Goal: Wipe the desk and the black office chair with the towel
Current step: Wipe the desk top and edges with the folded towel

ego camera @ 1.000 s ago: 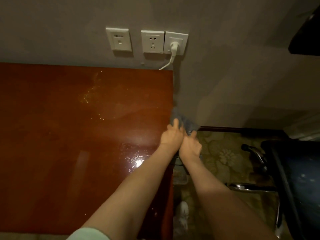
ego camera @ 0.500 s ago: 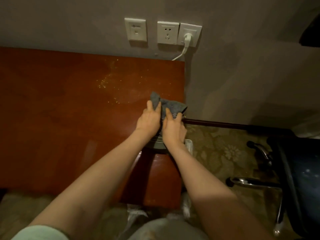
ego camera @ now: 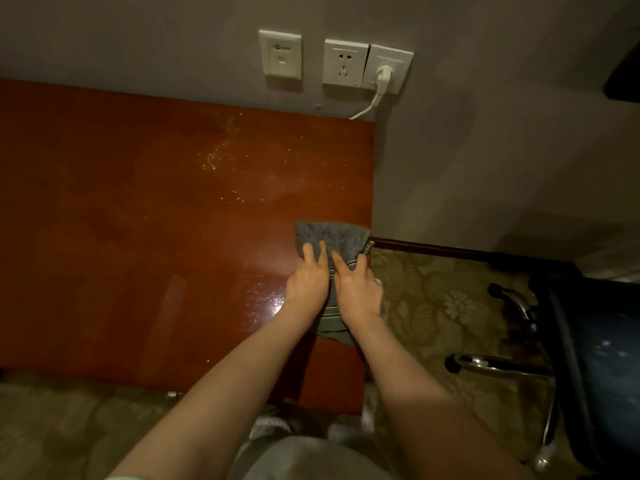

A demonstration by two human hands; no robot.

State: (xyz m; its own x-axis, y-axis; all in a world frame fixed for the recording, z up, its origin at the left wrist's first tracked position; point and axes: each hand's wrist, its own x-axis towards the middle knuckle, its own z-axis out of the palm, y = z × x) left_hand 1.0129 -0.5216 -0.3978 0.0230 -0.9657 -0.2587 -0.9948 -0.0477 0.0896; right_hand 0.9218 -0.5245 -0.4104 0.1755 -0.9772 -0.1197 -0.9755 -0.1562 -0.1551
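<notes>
Compared with the frame one second earlier, the grey towel (ego camera: 330,237) is no longer seen hanging past the right edge of the desk (ego camera: 138,237); it is now laid on the wooden top. It is also spread flatter than half a second ago. The left hand (ego camera: 306,283) and the right hand (ego camera: 358,293) are placed side by side on its near part. Their fingers are kept almost straight and pressed down on the cloth, so nothing is gripped. A fold of the towel is seen between the two hands. The right side of the towel reaches the right edge of the desk, and a small corner is pushed just over it. The back edge of the desk is set against the wall, under the wall sockets (ego camera: 346,62) and the white plug (ego camera: 382,77). A wide stretch of glossy bare wood is seen to the left of the hands and behind the towel. The black office chair (ego camera: 606,358) is found well apart on the right, with patterned carpet (ego camera: 433,306) between it and the desk.
</notes>
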